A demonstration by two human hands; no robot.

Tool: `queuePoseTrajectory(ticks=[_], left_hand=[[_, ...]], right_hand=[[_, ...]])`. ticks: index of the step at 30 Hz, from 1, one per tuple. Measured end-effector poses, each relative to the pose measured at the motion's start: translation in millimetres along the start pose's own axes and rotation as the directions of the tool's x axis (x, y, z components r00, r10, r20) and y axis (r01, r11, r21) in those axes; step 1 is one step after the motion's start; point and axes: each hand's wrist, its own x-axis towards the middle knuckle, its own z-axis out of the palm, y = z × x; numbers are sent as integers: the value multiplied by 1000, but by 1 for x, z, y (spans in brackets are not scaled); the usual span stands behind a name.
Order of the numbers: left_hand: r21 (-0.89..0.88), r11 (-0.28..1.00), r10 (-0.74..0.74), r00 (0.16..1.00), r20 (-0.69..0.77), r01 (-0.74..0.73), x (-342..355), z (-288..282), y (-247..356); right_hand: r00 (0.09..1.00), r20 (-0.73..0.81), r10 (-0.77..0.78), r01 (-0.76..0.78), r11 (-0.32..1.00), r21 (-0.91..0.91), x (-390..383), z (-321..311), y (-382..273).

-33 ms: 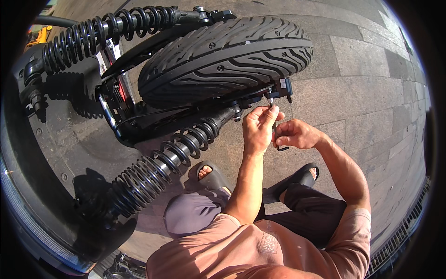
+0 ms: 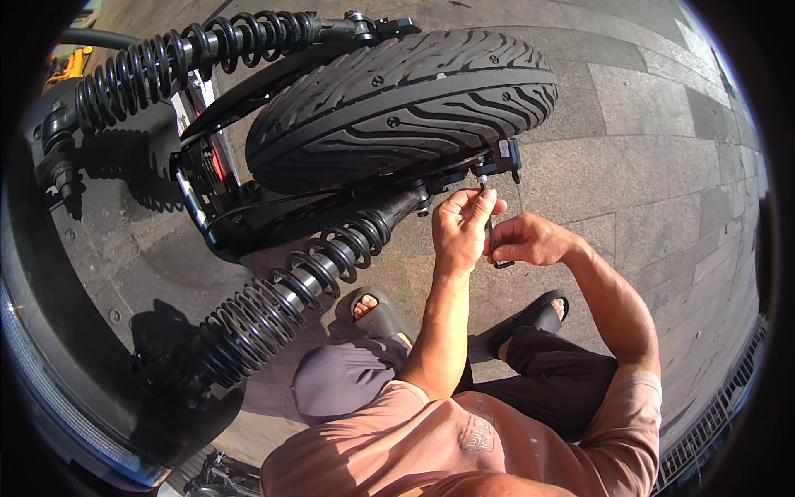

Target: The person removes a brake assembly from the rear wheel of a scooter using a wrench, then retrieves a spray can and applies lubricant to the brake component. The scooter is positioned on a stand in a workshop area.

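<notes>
My left hand (image 2: 461, 229) is closed, thumb and fingers pinching the upper shaft of a black L-shaped hex key (image 2: 503, 265). The key's upper end meets a small silver bolt (image 2: 484, 180) under the black brake caliper (image 2: 499, 155) beside the wheel. My right hand (image 2: 532, 239) is closed round the lower part of the same key, its bent short arm showing below the fingers. Part of the shaft is hidden behind both hands. Just above them lies the grooved black tyre (image 2: 406, 116).
A black coil-spring shock absorber (image 2: 290, 298) slants down to the left of my left arm. Another shock absorber (image 2: 190, 58) runs along the tyre's far side. Black bodywork (image 2: 132, 257) fills the left. Stone paving (image 2: 646, 190) stretches to the right. My sandalled feet stand below the hands.
My right hand and the bent end of the hex key have shifted very slightly. My left hand keeps its place.
</notes>
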Motion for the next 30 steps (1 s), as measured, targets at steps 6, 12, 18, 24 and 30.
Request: queuePoseTrajectory(ticks=[6,12,18,24,30], left_hand=[[21,1000,-22,1000,-1,22,-2,0,4],[-106,992,-53,995,90,62,1,-6,-1],[-183,975,-96,980,172,128,4,-12,-6],[-96,987,-110,981,160,126,3,-10,4],[26,997,-74,989,127,71,1,-4,9]], right_hand=[[994,87,61,-72,990,123,-1,-2,10],[999,47,-5,-14,920,392,4,-5,21],[999,-50,5,15,925,380,4,0,21],[981,-192,24,47,934,355,3,5,20],[977,-211,-28,90,953,290,7,8,19]])
